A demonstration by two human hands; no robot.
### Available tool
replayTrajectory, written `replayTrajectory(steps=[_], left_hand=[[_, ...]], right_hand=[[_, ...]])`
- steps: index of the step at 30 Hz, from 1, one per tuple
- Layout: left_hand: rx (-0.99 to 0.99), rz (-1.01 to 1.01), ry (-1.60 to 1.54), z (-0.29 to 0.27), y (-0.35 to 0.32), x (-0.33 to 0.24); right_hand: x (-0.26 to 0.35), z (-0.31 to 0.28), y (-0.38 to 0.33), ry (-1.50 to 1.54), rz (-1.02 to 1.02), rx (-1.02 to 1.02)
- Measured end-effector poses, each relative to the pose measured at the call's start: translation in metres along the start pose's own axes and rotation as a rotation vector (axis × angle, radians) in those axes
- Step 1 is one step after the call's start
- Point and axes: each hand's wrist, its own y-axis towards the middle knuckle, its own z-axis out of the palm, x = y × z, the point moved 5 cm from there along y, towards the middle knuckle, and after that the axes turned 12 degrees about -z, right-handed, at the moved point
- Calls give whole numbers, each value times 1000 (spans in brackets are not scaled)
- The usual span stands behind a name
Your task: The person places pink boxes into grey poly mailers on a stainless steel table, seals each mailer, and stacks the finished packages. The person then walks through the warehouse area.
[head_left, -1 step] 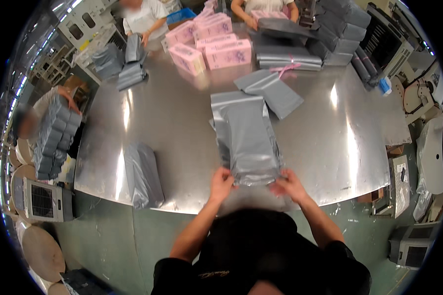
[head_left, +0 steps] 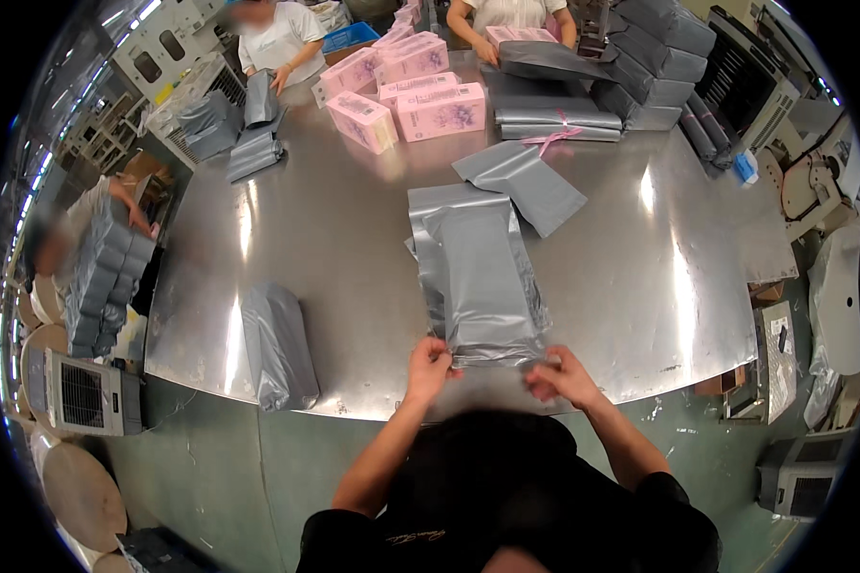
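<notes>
A filled grey plastic mailing bag (head_left: 487,277) lies flat on top of other grey bags in front of me, its near edge crumpled and folded. My left hand (head_left: 432,368) pinches its near left corner between thumb and fingers. Beside the near right corner, my right hand (head_left: 559,377) has its fingers loosely bent and apart, with nothing visible between them. Another flat grey bag (head_left: 535,186) overlaps the far end of this pile at an angle.
A bulky wrapped grey package (head_left: 279,349) stands at the metal table's (head_left: 631,315) near left edge. Pink boxes (head_left: 441,112), tied bag bundles (head_left: 559,124) and stacked grey packages (head_left: 655,72) sit along the far side. Co-workers handle packages at the far side and left.
Both my hands have moved slightly toward me, and the bag's near edge has shifted with them. My right hand has drawn away from the bag's corner.
</notes>
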Motion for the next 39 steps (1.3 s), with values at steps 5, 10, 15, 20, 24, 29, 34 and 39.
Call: replayTrajectory(steps=[5, 10, 15, 20, 24, 29, 34, 39], left_hand=[[-32, -14, 27, 9, -27, 21], [-90, 22, 316, -9, -14, 42], [-88, 32, 25, -11, -33, 40], [-74, -19, -48, -22, -48, 52], [-42, -30, -66, -20, -53, 49], [-83, -77, -19, -31, -49, 53], [-249, 420, 496, -54, -66, 5], [-149, 1298, 1526, -15, -92, -72]], right_hand=[[16, 69, -31, -985, -866, 298], [8, 90, 82, -1328, -773, 190], [-7, 108, 73, -1361, -724, 196], [3, 127, 43, -928, -910, 181], [-2, 143, 40, -911, -959, 174], [-20, 132, 12, -982, -963, 266], [-117, -91, -174, -1545, 36, 887], [-19, -121, -101, -1396, 331, 773]])
